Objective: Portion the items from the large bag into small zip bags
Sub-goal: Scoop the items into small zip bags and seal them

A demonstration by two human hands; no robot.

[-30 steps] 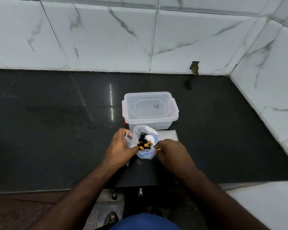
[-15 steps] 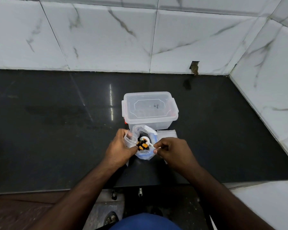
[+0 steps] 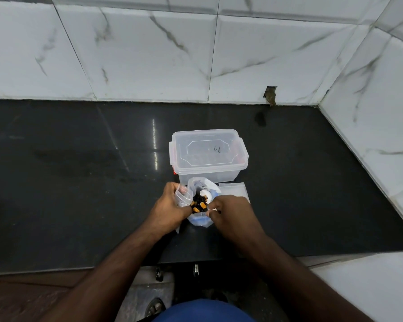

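The left hand (image 3: pixel 170 209) grips a small zip bag (image 3: pixel 183 194), fingers curled round its clear plastic and holding its mouth up beside the large bag (image 3: pixel 201 220), which sits on the dark counter (image 3: pixel 79 182) just in front of a lidded plastic box (image 3: pixel 208 154). The right hand (image 3: pixel 233 214) is over the near-right rim of the large bag with its fingers curled in; a second ago it was pinching the rim, half a second ago it had lifted and pinched something thin and white over the opening, and now it is back down at the rim – whether it pinches the plastic, that white thing or one of the pieces I cannot tell. The small orange and black items (image 3: pixel 198 204) lie heaped in the mouth of the large bag, next to a white round thing (image 3: pixel 206 194), and they sit right against the left thumb. A few flat spare bags (image 3: pixel 234 189) lie on the counter just right of the large bag, touching the box.

My reading is that the portioning is in its early part – the small bag in the left hand looks nearly bare, and the right hand has been working at the opening to get pieces out, so the next move would be carrying a few across into the small bag
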